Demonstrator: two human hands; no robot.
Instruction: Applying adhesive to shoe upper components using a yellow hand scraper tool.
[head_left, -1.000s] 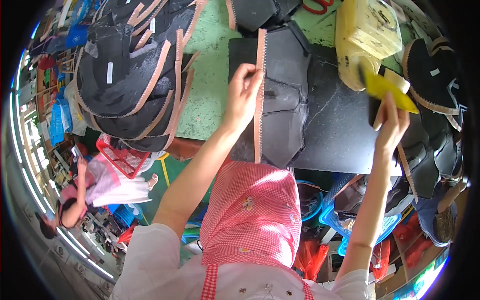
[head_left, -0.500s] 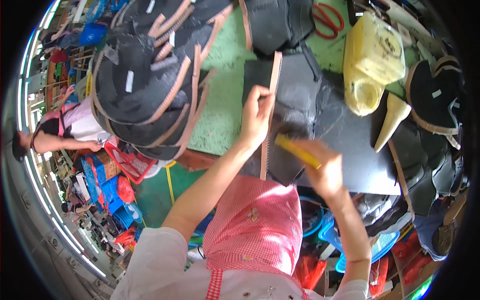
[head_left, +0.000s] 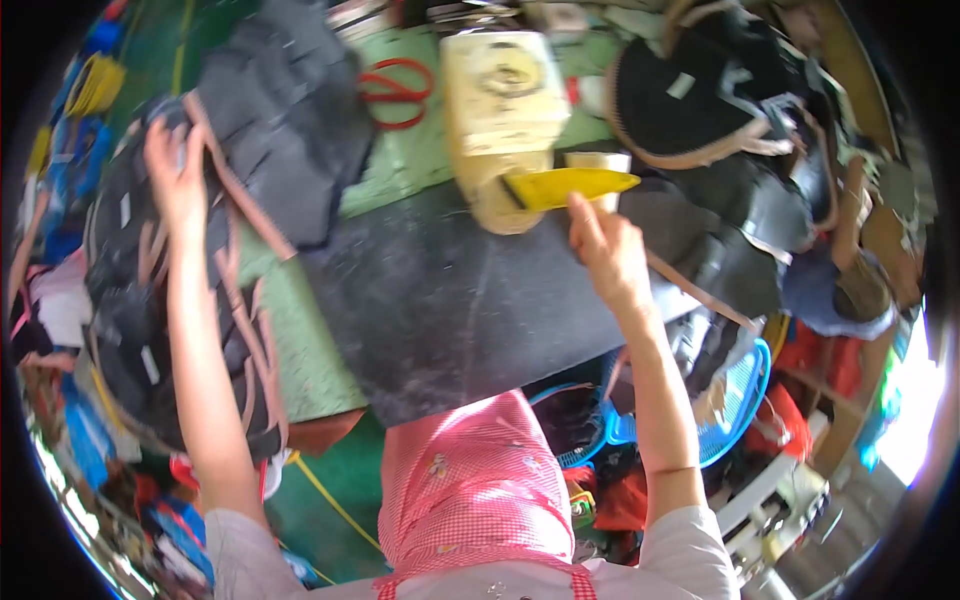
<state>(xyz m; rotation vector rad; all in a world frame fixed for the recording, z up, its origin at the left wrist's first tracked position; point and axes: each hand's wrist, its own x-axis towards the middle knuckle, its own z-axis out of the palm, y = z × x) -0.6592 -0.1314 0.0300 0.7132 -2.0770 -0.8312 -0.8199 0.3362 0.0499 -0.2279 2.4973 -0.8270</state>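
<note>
Out to the left, my left hand (head_left: 178,185) has its fingers apart at the far end of a tan strip (head_left: 240,185), which edges a dark panel (head_left: 285,110). It touches or nearly touches the strip; blur hides which. My right hand (head_left: 612,255) is closed on a yellow-handled brush (head_left: 575,187), forefinger along the handle. The brush's dark end is over the round opening of a yellowed plastic jug (head_left: 505,100). Below these lies a dark, smooth mat (head_left: 430,320) on the green tabletop (head_left: 310,350).
Red-handled scissors (head_left: 400,92) lie left of the jug. Dark panels with tan edging pile up at the left (head_left: 130,310) and the right (head_left: 690,100). A pale cup-like piece (head_left: 600,162) stands behind the brush. Blue baskets (head_left: 735,420) sit below the table's edge.
My left hand has gone left, and the tan-edged panel is off the mat, now on the panels at left. My right hand has carried the brush up to the jug. The view has turned.
</note>
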